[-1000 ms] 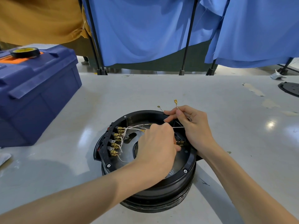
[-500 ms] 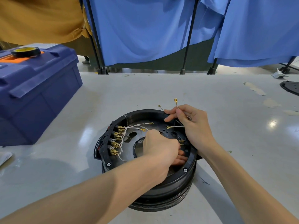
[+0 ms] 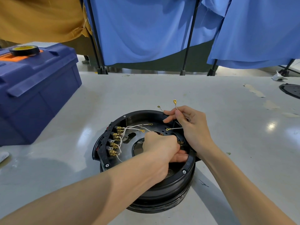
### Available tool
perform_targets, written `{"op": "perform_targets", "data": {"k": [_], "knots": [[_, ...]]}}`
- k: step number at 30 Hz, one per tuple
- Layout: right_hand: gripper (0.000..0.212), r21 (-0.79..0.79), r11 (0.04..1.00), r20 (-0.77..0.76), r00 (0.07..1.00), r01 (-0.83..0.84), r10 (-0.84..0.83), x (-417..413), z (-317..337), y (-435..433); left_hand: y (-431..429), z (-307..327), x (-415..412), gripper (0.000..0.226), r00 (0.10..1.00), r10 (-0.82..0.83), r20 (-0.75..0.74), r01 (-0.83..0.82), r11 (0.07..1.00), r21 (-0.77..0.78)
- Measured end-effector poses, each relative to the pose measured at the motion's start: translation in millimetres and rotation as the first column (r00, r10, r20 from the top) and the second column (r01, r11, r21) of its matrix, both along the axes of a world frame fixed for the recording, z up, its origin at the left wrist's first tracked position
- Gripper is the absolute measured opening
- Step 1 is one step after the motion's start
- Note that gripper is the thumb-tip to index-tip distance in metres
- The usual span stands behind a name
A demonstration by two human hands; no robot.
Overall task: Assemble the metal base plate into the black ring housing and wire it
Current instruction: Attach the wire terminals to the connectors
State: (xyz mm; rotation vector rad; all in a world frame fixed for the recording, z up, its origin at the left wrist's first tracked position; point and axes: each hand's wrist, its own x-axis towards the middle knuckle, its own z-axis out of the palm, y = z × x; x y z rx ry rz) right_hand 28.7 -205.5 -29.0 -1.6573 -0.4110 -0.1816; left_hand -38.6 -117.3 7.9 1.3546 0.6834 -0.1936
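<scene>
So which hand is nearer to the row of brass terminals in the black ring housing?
Left. The left hand reaches into the black ring housing, right of the brass terminal row; the right hand is at its far right rim, pinching thin wires.

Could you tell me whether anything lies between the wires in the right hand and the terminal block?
Yes: loose white wires cross the plate between the held wires and the terminal block, and the left hand sits just beside that path.
</scene>
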Motion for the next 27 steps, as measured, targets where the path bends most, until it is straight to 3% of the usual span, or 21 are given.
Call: {"op": "perform_targets", "data": {"k": [13,24,27], "knots": [[0.026,-0.025,1.000,-0.001,1.000,-0.015,0.015,2,0,0,3,1,1,0.028,0.997,-0.061,0.037,0.059,0.996,0.061],[0.025,-0.006,1.000,-0.025,1.000,-0.006,0.006,-2,1,1,20,1,-3,0.004,0.952,-0.306,0.002,0.305,0.950,0.074],[0.026,0.015,1.000,-0.043,0.999,-0.003,0.004,-3,2,1,16,5,-3,0.020,0.942,-0.335,-0.006,0.335,0.942,0.027]]}}
